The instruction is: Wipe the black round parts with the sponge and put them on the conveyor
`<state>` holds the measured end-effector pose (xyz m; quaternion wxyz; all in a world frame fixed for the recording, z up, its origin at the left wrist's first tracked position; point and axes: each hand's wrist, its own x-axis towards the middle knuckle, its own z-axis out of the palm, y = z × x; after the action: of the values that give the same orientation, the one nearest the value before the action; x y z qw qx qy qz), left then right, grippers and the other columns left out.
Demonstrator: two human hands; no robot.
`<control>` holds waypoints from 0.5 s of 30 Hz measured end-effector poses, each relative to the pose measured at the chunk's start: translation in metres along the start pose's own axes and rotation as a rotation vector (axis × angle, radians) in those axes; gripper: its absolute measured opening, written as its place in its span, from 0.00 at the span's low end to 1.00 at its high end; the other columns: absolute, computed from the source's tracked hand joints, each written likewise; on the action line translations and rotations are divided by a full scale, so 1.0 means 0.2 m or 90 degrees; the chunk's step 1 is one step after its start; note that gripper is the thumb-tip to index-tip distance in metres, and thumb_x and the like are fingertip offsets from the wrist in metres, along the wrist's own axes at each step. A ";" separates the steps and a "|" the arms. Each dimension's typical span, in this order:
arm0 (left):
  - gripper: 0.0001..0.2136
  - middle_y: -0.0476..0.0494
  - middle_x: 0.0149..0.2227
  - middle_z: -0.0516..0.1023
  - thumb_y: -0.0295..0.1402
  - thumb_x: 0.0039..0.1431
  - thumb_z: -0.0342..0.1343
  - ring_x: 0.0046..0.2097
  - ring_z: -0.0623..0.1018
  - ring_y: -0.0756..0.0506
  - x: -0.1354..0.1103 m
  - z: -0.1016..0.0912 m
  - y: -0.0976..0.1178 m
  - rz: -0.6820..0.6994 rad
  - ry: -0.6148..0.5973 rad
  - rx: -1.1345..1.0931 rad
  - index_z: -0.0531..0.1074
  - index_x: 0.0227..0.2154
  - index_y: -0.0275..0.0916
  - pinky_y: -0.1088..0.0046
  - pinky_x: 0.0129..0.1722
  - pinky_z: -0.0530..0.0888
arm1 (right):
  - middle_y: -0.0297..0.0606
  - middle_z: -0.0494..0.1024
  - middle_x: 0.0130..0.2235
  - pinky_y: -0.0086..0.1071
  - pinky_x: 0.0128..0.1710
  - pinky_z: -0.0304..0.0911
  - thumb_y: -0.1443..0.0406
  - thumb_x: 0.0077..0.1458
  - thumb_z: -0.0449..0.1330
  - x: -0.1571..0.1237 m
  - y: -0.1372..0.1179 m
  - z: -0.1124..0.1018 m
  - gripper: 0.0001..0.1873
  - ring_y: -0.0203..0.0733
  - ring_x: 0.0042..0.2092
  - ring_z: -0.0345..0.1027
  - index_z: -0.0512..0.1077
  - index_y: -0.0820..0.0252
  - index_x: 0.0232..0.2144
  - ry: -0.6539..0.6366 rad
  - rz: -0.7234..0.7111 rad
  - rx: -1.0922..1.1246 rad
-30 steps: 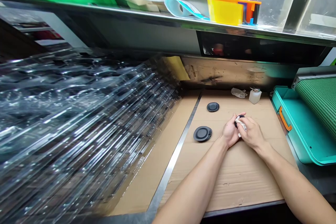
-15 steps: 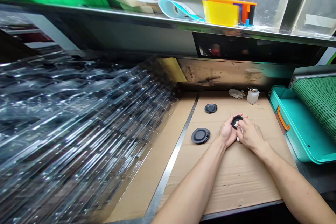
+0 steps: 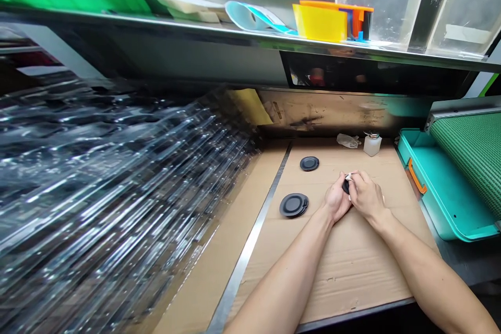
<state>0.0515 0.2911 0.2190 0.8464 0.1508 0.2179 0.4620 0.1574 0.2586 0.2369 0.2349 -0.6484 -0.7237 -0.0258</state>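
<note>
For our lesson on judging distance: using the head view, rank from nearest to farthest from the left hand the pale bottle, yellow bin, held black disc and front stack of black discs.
1. Held black disc: in the left hand.
2. Front stack: on the cardboard, to the left.
3. Pale bottle: cardboard's back right.
4. Yellow bin: up on the shelf.

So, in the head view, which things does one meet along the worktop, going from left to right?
Stacked shiny clear plastic pieces → nearer stack of flat round black discs → left hand → right hand → turquoise rectangular plastic bin with an orange handle.
</note>
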 end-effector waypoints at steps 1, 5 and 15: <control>0.21 0.38 0.41 0.82 0.40 0.74 0.41 0.50 0.80 0.43 0.00 0.00 0.00 0.004 -0.002 -0.002 0.77 0.37 0.34 0.64 0.55 0.75 | 0.40 0.75 0.48 0.30 0.39 0.58 0.63 0.70 0.47 0.01 0.00 0.00 0.14 0.42 0.46 0.69 0.72 0.56 0.47 0.005 0.012 -0.011; 0.21 0.37 0.40 0.82 0.39 0.74 0.41 0.49 0.80 0.42 0.00 -0.03 -0.01 0.019 -0.014 0.018 0.77 0.37 0.34 0.62 0.54 0.76 | 0.42 0.74 0.44 0.31 0.35 0.55 0.61 0.70 0.46 0.00 0.01 -0.01 0.15 0.42 0.40 0.68 0.72 0.57 0.45 -0.015 0.058 -0.069; 0.20 0.29 0.51 0.79 0.41 0.73 0.42 0.54 0.79 0.38 -0.01 -0.02 0.01 0.018 0.037 0.035 0.74 0.47 0.32 0.57 0.55 0.76 | 0.42 0.74 0.45 0.32 0.35 0.55 0.63 0.69 0.48 0.03 0.12 -0.03 0.14 0.42 0.40 0.68 0.73 0.58 0.44 -0.009 0.125 -0.058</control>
<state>0.0477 0.2906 0.2164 0.8284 0.1639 0.2528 0.4721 0.1806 0.2657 0.2373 0.2015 -0.7264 -0.6563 -0.0312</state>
